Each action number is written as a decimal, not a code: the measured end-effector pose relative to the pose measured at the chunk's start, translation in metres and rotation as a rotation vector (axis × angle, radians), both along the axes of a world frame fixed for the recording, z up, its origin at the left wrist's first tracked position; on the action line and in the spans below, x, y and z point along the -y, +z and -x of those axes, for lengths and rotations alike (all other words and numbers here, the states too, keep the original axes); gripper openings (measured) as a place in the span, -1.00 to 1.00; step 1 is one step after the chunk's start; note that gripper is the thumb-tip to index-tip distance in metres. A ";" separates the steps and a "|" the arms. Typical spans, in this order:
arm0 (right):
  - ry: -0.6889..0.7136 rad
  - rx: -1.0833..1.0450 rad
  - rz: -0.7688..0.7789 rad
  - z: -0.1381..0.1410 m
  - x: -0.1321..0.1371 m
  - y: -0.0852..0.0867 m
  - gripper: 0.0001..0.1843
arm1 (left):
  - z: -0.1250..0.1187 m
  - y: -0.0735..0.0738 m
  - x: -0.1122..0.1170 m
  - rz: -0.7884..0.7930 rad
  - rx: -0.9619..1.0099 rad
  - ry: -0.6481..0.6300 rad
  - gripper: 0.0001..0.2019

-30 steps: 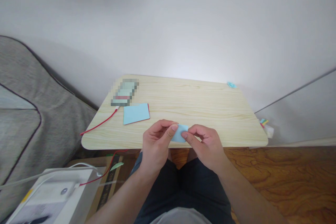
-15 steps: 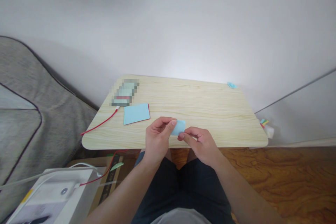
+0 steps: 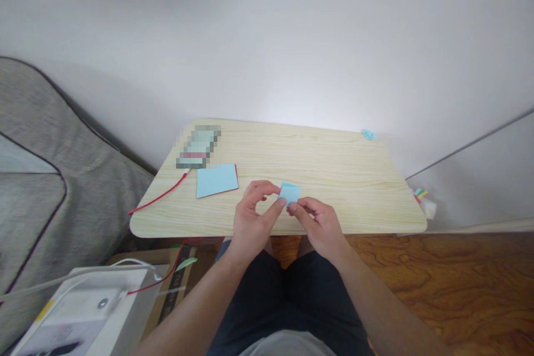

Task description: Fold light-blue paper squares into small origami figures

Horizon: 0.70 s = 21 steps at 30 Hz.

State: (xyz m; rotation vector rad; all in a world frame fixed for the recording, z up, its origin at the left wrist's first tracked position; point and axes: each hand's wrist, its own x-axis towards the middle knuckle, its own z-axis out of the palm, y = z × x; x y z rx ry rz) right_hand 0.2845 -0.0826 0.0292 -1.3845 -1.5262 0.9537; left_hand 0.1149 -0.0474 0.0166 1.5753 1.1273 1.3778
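A small folded piece of light blue paper (image 3: 290,193) is held up over the front of the wooden-topped table (image 3: 325,167). My left hand (image 3: 255,217) pinches its lower left side, thumb in front and index finger at the left edge. From the right, my right hand (image 3: 319,222) grips the bottom edge between thumb and fingers. The paper's layers stand slightly apart along the top. Left of my hands lies a stack of light blue paper sheets (image 3: 217,181) with a red edge showing at its right side.
A pixelated phone-like device (image 3: 199,146) lies at the table's back left, with a red cable (image 3: 164,194) plugged in. A crumpled blue paper (image 3: 369,134) sits at the back right corner. Lower left are a white box (image 3: 129,311) and a grey fabric piece (image 3: 92,178).
The paper has moved slightly up and to the right, and its folded layers now show apart at the top. My left thumb has slid down to its lower edge.
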 end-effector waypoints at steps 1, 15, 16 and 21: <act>0.009 0.007 -0.003 0.000 0.000 0.000 -0.72 | 0.000 0.001 0.000 -0.026 -0.046 0.018 -0.88; -0.008 0.399 -0.456 -0.010 0.002 -0.022 -0.56 | 0.019 -0.014 0.001 -0.299 -0.663 -0.026 -0.85; -0.005 0.447 -0.449 -0.009 0.002 -0.025 -0.56 | 0.019 -0.016 0.001 -0.296 -0.677 -0.039 -0.85; -0.007 0.605 -0.395 -0.013 0.000 -0.035 -0.68 | 0.024 -0.025 0.000 -0.289 -0.706 -0.100 -0.84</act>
